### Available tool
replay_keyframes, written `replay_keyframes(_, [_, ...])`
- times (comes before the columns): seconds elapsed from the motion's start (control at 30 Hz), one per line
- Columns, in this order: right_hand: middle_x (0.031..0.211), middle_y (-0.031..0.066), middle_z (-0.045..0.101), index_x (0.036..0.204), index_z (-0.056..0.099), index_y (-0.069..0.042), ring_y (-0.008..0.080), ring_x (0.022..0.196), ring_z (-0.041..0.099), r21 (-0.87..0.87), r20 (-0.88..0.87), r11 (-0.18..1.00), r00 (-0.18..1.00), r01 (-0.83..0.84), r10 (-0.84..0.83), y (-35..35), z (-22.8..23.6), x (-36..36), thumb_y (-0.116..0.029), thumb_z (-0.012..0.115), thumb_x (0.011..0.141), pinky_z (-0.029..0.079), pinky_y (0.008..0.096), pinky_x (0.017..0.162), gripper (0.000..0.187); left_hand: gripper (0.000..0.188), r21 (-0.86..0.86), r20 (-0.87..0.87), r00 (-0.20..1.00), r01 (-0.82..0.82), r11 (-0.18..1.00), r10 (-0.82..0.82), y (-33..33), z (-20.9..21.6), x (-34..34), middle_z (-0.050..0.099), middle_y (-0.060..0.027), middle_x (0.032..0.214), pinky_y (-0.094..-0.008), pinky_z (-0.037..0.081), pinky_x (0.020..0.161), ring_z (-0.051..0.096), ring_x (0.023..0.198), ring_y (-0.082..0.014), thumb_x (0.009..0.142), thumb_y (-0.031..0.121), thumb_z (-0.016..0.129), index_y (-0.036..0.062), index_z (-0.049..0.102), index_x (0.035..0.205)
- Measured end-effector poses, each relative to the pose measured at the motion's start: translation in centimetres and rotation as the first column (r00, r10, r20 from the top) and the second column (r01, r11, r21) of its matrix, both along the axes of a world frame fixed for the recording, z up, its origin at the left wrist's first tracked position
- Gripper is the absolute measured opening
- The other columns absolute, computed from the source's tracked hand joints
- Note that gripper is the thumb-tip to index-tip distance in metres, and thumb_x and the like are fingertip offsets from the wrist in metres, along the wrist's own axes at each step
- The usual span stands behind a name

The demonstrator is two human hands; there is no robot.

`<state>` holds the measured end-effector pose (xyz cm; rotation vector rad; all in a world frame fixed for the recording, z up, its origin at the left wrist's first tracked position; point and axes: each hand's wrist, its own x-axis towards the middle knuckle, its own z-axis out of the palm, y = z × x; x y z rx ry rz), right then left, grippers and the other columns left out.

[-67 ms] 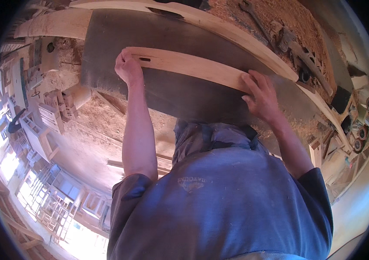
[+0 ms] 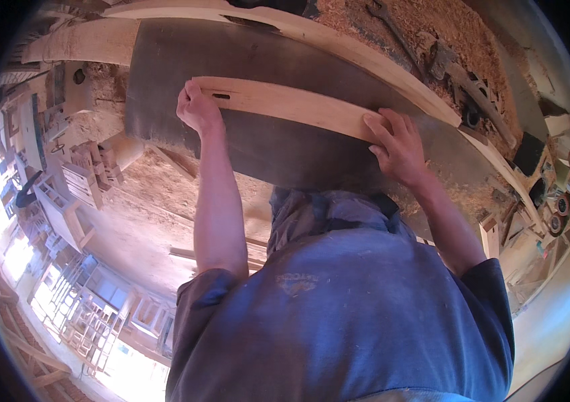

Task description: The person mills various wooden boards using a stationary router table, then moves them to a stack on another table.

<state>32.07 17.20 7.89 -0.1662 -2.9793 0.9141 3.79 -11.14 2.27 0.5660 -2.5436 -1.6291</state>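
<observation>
A pale wooden board (image 2: 298, 106) with a small dark slot near its left end lies across, or just above, the dark flat machine table (image 2: 184, 47). My left hand (image 2: 199, 110) is closed round the board's left end. At the opposite end my right hand (image 2: 402, 146) grips it, fingers over the top face and thumb by the near edge. Part of each end is hidden by the hands. Beyond the board, a long wooden fence (image 2: 359, 57) runs along the far side of the table.
Shavings (image 2: 459, 30) are heaped behind the fence, with a wrench (image 2: 392, 30) lying on them. Stacked slotted wooden pieces (image 2: 83, 175) stand at the left, among sawdust. Round dark-centred machine parts (image 2: 563, 203) are at the far right. My body borders the table's near edge.
The board's left end has come slightly nearer to me. My right fingers sit a little further left on the board; both hands keep their hold.
</observation>
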Motion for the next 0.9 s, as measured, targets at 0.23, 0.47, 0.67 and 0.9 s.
replay_keyframes(0.23, [0.128,0.0165,0.056,0.127,0.067,-0.017,0.0411,0.108,0.058,-0.022,-0.176,0.998,0.982,0.063,-0.066,0.7,-2.1,1.3,-0.006,0.082,0.068,0.050,0.0505,0.091,0.062,0.033,-0.141,-0.114,0.992,0.034,0.989,-0.050,3.7,2.0,-0.7,0.067,-0.0186,0.105,-0.0438,0.049,0.087,0.063,0.098,-0.0307,0.101,0.022,0.052,-0.0057,0.070,0.106])
replay_keyframes(0.47, [0.136,0.0186,0.054,0.128,0.066,-0.014,0.0417,0.122,0.054,0.066,-0.047,0.995,0.997,0.071,-0.068,0.0,-1.5,-0.1,-0.004,0.074,0.071,0.047,0.0522,0.098,0.059,0.028,-0.125,-0.034,0.999,0.026,0.992,-0.030,5.5,-1.2,-2.8,0.064,-0.0145,0.103,-0.0387,0.046,0.088,0.057,0.101,-0.0275,0.102,0.015,0.046,-0.0046,0.066,0.100])
replay_keyframes(0.67, [0.141,0.0189,0.054,0.123,0.066,-0.008,0.0391,0.131,0.053,0.060,-0.115,0.998,0.993,0.023,-0.016,-0.3,-1.8,-0.8,-0.001,0.065,0.076,0.046,0.0531,0.102,0.047,0.024,0.134,-0.100,0.990,-0.089,0.987,0.103,6.3,-0.8,-3.5,0.053,-0.0024,0.076,-0.0329,0.042,0.060,0.049,0.070,-0.0130,0.101,0.014,0.049,-0.0007,0.060,0.085])
replay_keyframes(0.9, [0.131,0.0159,0.065,0.113,0.071,-0.005,0.0369,0.123,0.062,0.043,-0.194,0.998,0.980,0.055,-0.046,0.8,-2.1,-0.8,-0.002,0.068,0.081,0.049,0.0508,0.099,0.033,0.028,0.093,-0.074,0.989,-0.124,0.988,0.132,8.0,-0.4,-2.8,0.054,-0.0024,0.081,-0.0295,0.044,0.067,0.048,0.075,-0.0113,0.105,0.017,0.049,-0.0027,0.059,0.088])
